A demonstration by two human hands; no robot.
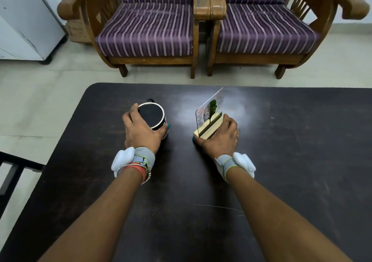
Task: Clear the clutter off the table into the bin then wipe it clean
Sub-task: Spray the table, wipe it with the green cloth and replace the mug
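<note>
Head view: left hand point(141, 134) gripped the mug point(151, 115), right hand point(221, 138) held the card stand point(208, 126); both 2 unbinned, tabletop point(291, 161) seemingly not yet wiped.

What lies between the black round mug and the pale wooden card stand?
Nothing: the head view shows bare dark tabletop between the black mug and the wooden card stand.

Seen from a single wide-angle camera worn on the person's head, the view faces forward and steeply down. Both forearms point(112, 211) run away from the lens to the left hand point(141, 133) and right hand point(221, 139) at mid-frame. The dark surface point(302, 161) lies close beneath and around the hands. Beyond the hands, the floor point(50, 100) and two striped armchairs point(145, 30) sit farther off, bowed by the lens.
</note>
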